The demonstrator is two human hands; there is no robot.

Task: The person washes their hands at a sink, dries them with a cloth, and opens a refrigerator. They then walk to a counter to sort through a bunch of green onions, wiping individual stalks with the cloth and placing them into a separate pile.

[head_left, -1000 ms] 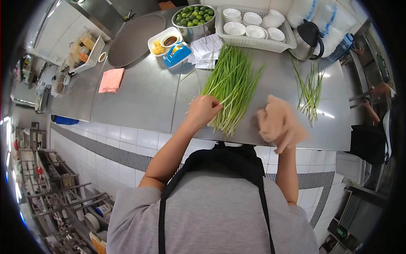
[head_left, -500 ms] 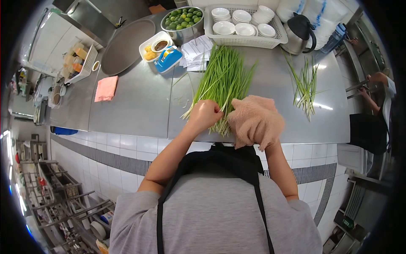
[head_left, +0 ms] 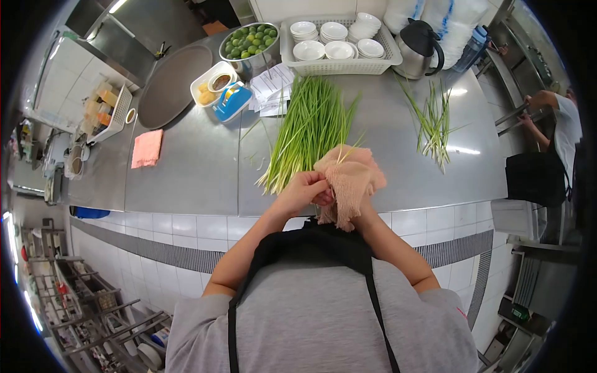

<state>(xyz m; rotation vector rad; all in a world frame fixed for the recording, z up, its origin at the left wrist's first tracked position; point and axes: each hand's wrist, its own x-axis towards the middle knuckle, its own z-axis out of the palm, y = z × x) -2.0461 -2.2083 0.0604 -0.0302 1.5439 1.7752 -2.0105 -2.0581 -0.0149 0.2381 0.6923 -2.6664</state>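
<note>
A long, shiny grey metal bench (head_left: 199, 168) runs across in front of the person. At its far side sits a white plastic basket (head_left: 348, 68) full of small white bowls. The big pile of long, thin green stalks with pale ends (head_left: 308, 118) lies flat on the bench, just on the near side of the basket. A small pile of thin green stalks (head_left: 433, 121) lies well apart, off to the right. A soft, fuzzy peach cloth (head_left: 352, 180) is beside the pale ends of the big pile, near the front edge. It covers most of the right hand (head_left: 365, 208), so I cannot tell if those fingers are open or closed. The left hand (head_left: 303, 191) has its fingers bent closed, with the tips at the cloth's edge; what they pinch is too hard to see. This looks like close work with both hands at the cloth. From here, the next move calls for a light, careful pinch, since the stalks look thin and easy to bend.
</note>
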